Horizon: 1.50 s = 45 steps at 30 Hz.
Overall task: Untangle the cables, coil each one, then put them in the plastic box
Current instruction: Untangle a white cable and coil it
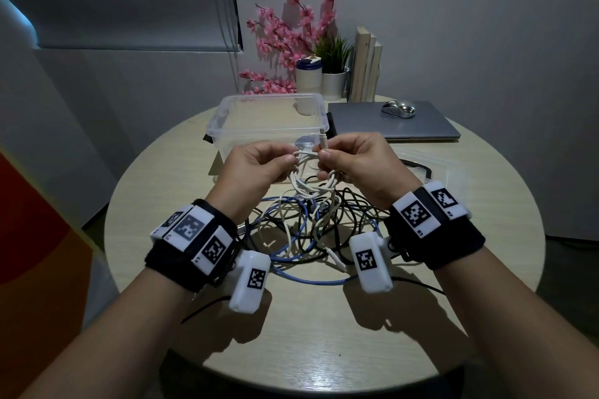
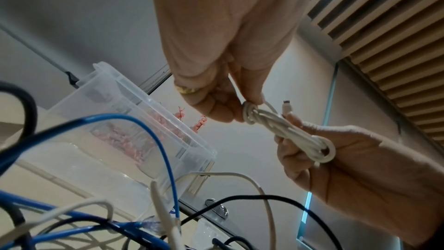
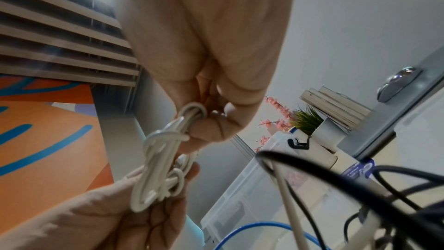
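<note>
Both hands hold a white coil above the tangle, in front of the box.

The left hand [image 1: 256,165] pinches one end of the white coil [image 1: 309,172] between thumb and curled fingers; the right hand [image 1: 353,162] grips the other end, fingers curled round the bundled strands, with the plug [image 1: 322,138] sticking up at 12 o'clock from its fingertips. In the left wrist view the coil [image 2: 286,130] runs as a tight bundle from one hand to the other, a loop wound round each end. The tangle [image 1: 311,230] of blue, black and white cables lies on the table [image 1: 291,340] directly below the hands. The box [image 1: 227,120], clear and lidless, stands at 12 o'clock from the tangle, just beyond the hands. A laptop [image 1: 366,123] with a mouse [image 1: 398,108] on it lies at 3 o'clock from the box.
</note>
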Each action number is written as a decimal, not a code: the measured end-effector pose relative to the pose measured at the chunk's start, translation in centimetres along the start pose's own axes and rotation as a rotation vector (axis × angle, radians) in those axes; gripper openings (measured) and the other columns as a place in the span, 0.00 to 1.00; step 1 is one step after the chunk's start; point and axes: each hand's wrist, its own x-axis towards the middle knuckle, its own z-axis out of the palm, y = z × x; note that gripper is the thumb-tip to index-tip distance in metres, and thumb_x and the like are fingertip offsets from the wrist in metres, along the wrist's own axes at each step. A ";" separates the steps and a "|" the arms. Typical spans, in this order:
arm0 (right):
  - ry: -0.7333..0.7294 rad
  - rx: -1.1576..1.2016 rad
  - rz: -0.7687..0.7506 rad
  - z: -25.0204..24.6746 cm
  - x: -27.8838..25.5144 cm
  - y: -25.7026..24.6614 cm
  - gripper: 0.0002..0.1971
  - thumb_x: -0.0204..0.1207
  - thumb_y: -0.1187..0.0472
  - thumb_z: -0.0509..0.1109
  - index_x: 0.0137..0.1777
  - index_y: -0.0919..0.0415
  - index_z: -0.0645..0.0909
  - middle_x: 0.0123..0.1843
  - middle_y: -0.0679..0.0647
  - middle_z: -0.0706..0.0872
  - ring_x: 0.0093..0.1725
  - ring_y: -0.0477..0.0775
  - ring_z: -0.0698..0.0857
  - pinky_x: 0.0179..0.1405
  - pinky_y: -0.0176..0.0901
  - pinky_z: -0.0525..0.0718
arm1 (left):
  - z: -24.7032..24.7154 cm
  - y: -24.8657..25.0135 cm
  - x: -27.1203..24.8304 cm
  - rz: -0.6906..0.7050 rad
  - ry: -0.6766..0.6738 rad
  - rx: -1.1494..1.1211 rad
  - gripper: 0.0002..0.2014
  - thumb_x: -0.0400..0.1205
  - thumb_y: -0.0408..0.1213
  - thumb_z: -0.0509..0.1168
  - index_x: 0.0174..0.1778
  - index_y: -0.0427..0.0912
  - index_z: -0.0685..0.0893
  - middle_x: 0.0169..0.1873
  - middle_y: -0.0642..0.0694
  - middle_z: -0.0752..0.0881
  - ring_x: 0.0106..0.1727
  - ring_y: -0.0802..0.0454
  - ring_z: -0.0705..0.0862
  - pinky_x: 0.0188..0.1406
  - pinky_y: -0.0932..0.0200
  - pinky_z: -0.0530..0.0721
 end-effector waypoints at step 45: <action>-0.100 -0.375 0.117 2.9 0.5 -0.3 0.05 0.70 0.70 0.77 0.41 0.63 0.84 0.32 0.55 0.85 0.30 0.47 0.84 0.23 0.28 0.76 | -2.6 0.7 -1.5 -0.242 -0.102 0.088 0.05 0.82 0.30 0.66 0.49 0.45 0.79 0.40 0.37 0.85 0.41 0.46 0.84 0.31 0.61 0.82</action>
